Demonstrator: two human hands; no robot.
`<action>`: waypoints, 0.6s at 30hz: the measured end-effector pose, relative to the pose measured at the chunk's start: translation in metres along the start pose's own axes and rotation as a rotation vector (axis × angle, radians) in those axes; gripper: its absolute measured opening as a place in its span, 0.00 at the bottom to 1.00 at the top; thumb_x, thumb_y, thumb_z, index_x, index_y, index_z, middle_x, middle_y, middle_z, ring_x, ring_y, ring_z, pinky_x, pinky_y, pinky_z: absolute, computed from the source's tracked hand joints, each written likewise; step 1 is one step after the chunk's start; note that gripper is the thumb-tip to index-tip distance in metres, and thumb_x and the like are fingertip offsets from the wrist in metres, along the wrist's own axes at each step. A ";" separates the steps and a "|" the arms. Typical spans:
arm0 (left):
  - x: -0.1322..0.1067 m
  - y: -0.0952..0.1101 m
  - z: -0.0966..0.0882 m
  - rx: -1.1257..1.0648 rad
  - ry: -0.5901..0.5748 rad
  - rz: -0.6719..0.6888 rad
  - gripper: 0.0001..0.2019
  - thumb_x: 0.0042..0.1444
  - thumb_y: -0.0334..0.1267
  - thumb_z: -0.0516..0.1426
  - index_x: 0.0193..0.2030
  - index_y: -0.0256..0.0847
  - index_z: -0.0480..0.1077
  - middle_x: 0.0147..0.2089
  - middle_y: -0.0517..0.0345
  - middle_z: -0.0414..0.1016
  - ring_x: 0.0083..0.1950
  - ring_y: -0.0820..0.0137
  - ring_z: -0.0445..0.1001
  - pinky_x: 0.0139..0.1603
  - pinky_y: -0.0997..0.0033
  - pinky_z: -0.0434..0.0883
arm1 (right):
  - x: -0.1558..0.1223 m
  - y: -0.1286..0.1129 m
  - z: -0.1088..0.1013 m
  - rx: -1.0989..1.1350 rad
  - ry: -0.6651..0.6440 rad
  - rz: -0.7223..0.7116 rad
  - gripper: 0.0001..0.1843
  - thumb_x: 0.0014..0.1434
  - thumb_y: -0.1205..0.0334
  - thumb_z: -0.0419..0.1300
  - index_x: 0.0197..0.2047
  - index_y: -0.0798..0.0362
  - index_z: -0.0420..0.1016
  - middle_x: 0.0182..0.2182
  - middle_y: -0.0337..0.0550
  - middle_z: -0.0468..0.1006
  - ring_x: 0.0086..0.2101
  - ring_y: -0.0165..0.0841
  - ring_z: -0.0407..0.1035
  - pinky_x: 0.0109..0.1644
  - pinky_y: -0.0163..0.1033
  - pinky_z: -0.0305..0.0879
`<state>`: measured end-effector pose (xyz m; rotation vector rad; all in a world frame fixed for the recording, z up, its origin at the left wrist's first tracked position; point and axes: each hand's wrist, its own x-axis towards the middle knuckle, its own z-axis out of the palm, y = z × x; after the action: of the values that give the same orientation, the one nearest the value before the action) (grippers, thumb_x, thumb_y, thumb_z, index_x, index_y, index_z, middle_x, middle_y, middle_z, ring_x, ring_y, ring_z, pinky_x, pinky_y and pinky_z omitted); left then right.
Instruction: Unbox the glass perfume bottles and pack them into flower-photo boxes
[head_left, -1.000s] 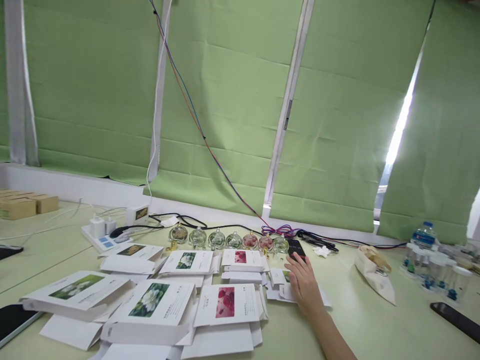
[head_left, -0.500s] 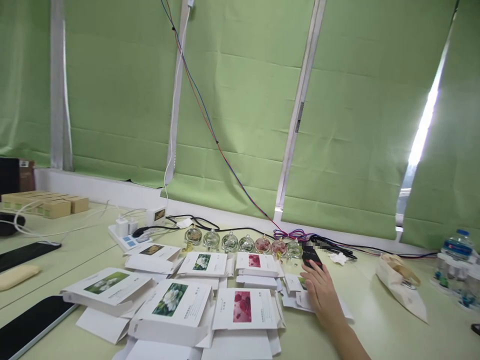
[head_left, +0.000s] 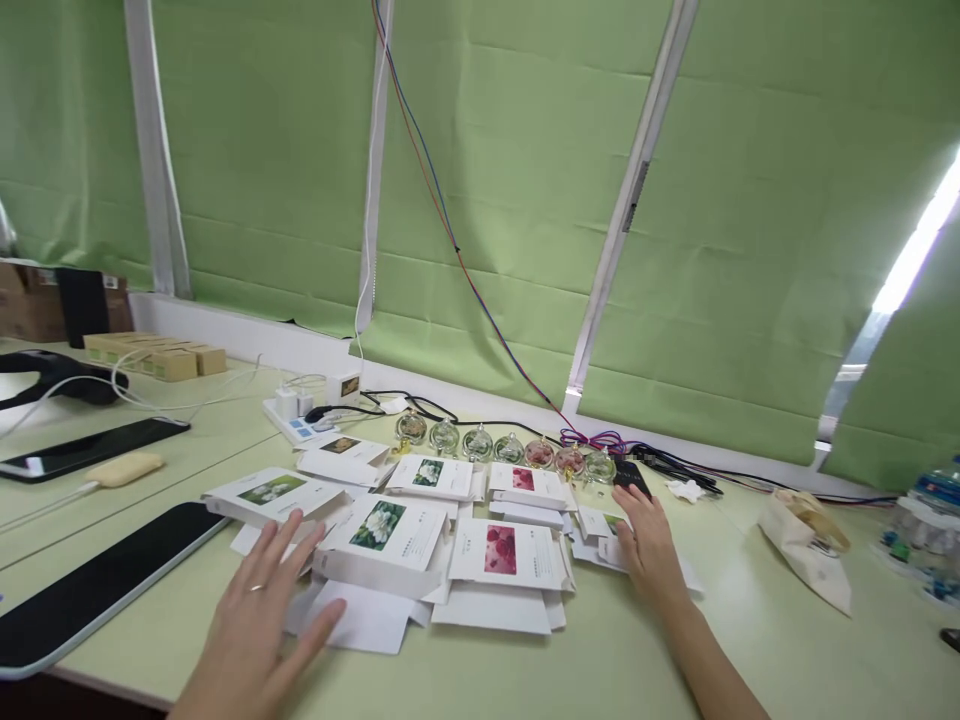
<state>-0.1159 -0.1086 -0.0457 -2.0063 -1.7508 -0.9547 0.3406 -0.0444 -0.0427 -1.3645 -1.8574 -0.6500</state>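
My left hand (head_left: 259, 625), with a ring on one finger, is open and spread above the table's near edge. It holds nothing, and its fingertips overlap the left-hand paper boxes in view; whether they touch I cannot tell. White cardboard boxes with open flaps lie in two rows: one shows a white flower (head_left: 386, 535), another red flowers (head_left: 517, 560). My right hand (head_left: 651, 540), fingers stretched out and empty, is beside a small white box with a green picture (head_left: 598, 522). Its fingertips reach the near edge of a flat black item (head_left: 631, 474). Behind the boxes stand several round glass bottles (head_left: 478, 443).
At left lie a large dark-screened tablet (head_left: 105, 585), a phone (head_left: 97, 448) and a cream charger-like block (head_left: 124, 470). A power strip (head_left: 296, 425) and cables run along the wall. A cloth bag (head_left: 806, 550) and water bottles (head_left: 934, 520) are at right.
My left hand has come into view at the lower left, spread open. My right hand's fingertips have drawn slightly back from the black item. The view has turned left and down.
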 end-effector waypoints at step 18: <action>0.029 0.028 0.028 0.030 -0.305 0.085 0.33 0.54 0.50 0.50 0.66 0.43 0.52 0.71 0.47 0.41 0.69 0.44 0.35 0.60 0.32 0.43 | 0.000 -0.116 -0.023 0.135 -0.518 -0.271 0.30 0.59 0.49 0.51 0.64 0.47 0.55 0.64 0.44 0.55 0.63 0.48 0.46 0.65 0.60 0.40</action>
<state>-0.0800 -0.0749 -0.0421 -2.2834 -1.7967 -0.6173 0.2365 -0.0980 -0.0261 -1.2833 -2.4800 -0.3038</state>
